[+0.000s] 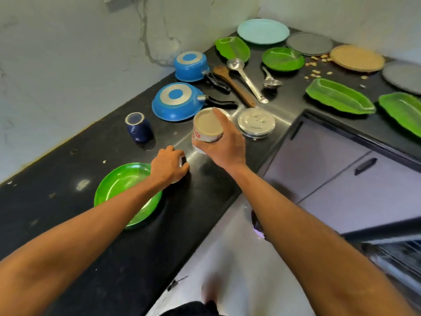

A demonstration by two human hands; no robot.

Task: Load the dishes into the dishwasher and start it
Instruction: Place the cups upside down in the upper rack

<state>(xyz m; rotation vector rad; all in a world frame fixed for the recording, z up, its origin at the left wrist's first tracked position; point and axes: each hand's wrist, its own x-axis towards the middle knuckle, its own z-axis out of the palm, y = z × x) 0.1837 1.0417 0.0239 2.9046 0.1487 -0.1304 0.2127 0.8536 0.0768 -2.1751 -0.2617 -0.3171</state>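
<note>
My right hand (224, 144) grips a white cup with a red flower print (206, 127), held upside down above the black counter (68, 197). My left hand (169, 166) is closed over a small object on the counter; only a sliver of it shows at the fingers. A round green plate (120, 181) lies under my left forearm. A dark blue cup (137, 126) stands upside down further back. Two blue pans (176, 101) (190, 66) lie upside down beyond it. The dishwasher rack (401, 254) shows at the lower right edge.
A steel lid (256, 122), a wooden spoon (234, 85), a steel ladle (246, 78) and a small steel spoon (271, 80) lie mid-counter. Green leaf-shaped trays (339, 96), a green bowl (282, 59), and teal (263, 30), grey (308, 43) and tan (356, 58) plates fill the far counter, with crumbs. Purple cabinet doors (330, 160) stand at right.
</note>
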